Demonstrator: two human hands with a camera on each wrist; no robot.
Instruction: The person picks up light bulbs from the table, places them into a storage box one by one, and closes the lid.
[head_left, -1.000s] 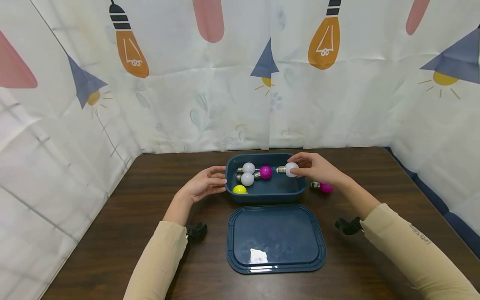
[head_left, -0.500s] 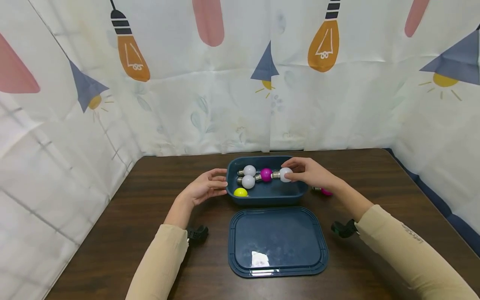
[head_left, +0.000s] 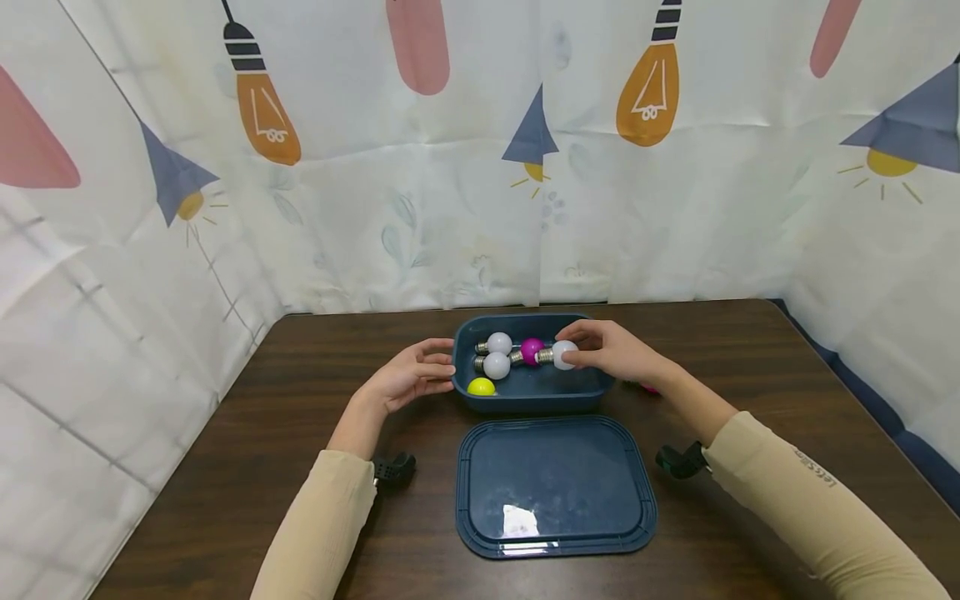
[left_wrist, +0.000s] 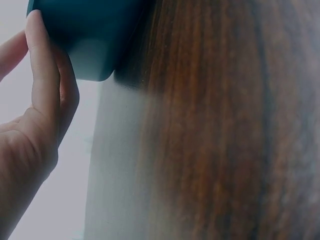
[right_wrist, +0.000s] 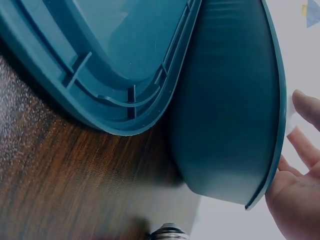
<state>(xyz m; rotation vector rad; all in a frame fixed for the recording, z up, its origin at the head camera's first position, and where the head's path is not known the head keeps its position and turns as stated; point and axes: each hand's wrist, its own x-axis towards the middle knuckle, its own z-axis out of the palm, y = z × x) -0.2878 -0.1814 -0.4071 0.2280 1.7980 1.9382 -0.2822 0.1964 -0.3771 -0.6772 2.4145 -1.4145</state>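
A dark blue plastic box (head_left: 532, 404) stands on the table. My right hand (head_left: 615, 350) reaches over its right side and pinches a white light bulb (head_left: 565, 356) by the globe, its metal screw base pointing left. That bulb partly covers a purple bulb (head_left: 532, 350) in the box. Left of these lie two white bulbs, one behind (head_left: 498, 342) and one in front (head_left: 497, 366), plus a yellow bulb (head_left: 481, 387) at the near left corner. My left hand (head_left: 408, 375) touches the box's left wall with extended fingers. In the right wrist view the box wall hides the bulbs.
The dark blue lid (head_left: 555, 487) lies on the brown wooden table (head_left: 375, 533), just in front of the box. Another purple bulb (head_left: 650, 388) is on the table right of the box, mostly hidden by my right arm. A printed white curtain (head_left: 337, 225) hangs behind.
My right hand has carried the white bulb leftward and slightly down within the box, toward the purple one. My right forearm now covers more of the bulb on the table. The left hand stays put.
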